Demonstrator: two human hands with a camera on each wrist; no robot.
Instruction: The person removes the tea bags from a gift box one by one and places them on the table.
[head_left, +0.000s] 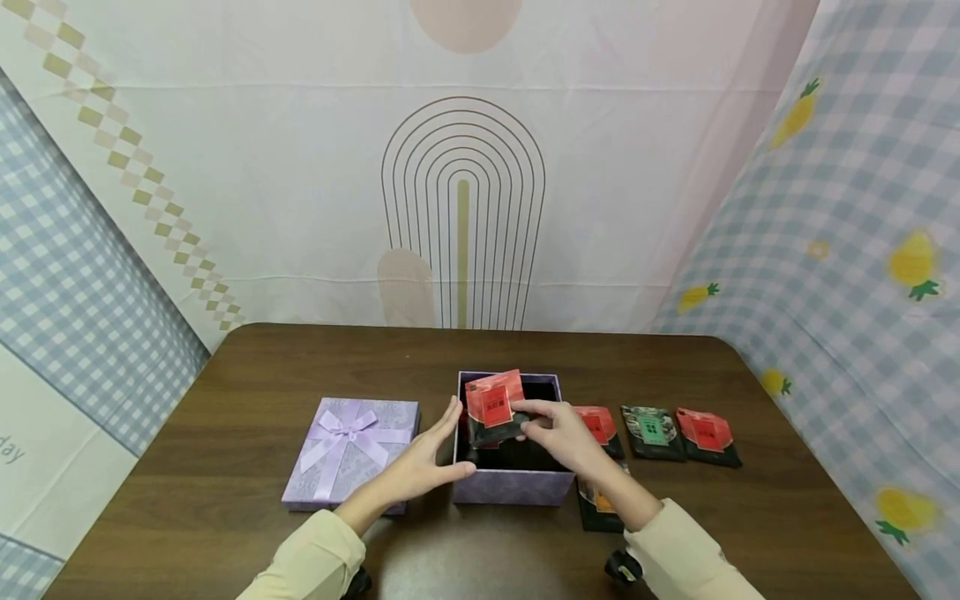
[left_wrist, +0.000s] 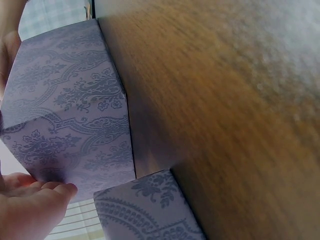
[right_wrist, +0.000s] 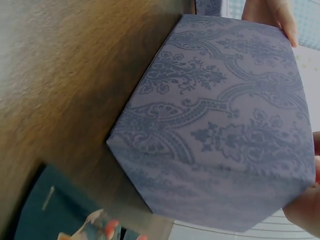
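Note:
In the head view my right hand (head_left: 562, 435) pinches a red-and-black packet (head_left: 495, 407) by its right edge, over the open purple box (head_left: 513, 488). The packet is tilted, its label facing up. My left hand (head_left: 426, 460) lies along the box's left side with fingers extended and thumb near the front corner. Dark lining and a bit of red show inside the box, much of it hidden by the packet and right hand. Both wrist views show the box's patterned outer walls (left_wrist: 70, 85), with the left fingers (left_wrist: 55, 189) right at one wall.
A purple lid (head_left: 382, 412) with a ribbon bow sits left of the box. To the right lie a green-labelled packet (head_left: 652, 432) and a red one (head_left: 707, 435). Nearer the box are another red packet (head_left: 597, 423) and an orange-labelled one (head_left: 600, 517), partly behind the right arm.

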